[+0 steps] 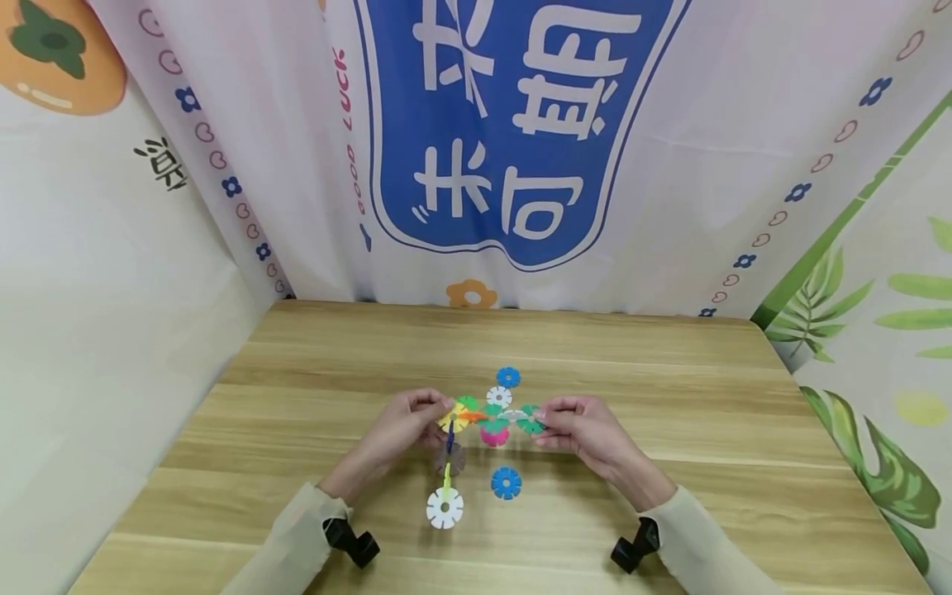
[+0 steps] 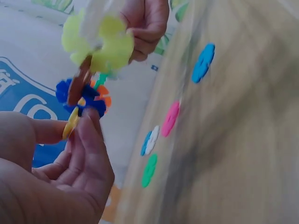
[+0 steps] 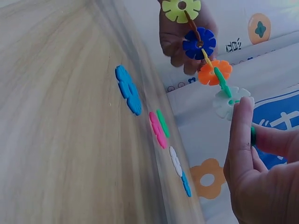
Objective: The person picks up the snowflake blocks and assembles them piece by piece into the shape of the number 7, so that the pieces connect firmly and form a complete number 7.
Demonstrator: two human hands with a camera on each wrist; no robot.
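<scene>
A chain of slotted snowflake discs hangs above the table between both hands. My left hand (image 1: 402,430) pinches the yellow disc (image 2: 71,124) between thumb and fingers. At the other end, my right hand (image 1: 595,438) pinches a green disc (image 3: 253,136). Between them run an orange disc (image 3: 216,73), another green disc (image 3: 221,80) and a pale, translucent disc (image 3: 229,103). From the yellow disc, a dark blue disc (image 3: 199,45), a brown disc (image 2: 80,80), a yellow-green disc (image 3: 181,10) and a white disc (image 1: 445,508) trail toward the near side.
Loose discs lie on the wooden table (image 1: 297,463). A blue disc (image 1: 506,483) is nearest me; a pink disc (image 1: 494,436), a green disc (image 1: 468,402), a white disc (image 1: 500,397) and another blue disc (image 1: 509,378) lie farther back. A printed curtain (image 1: 297,165) stands behind the table.
</scene>
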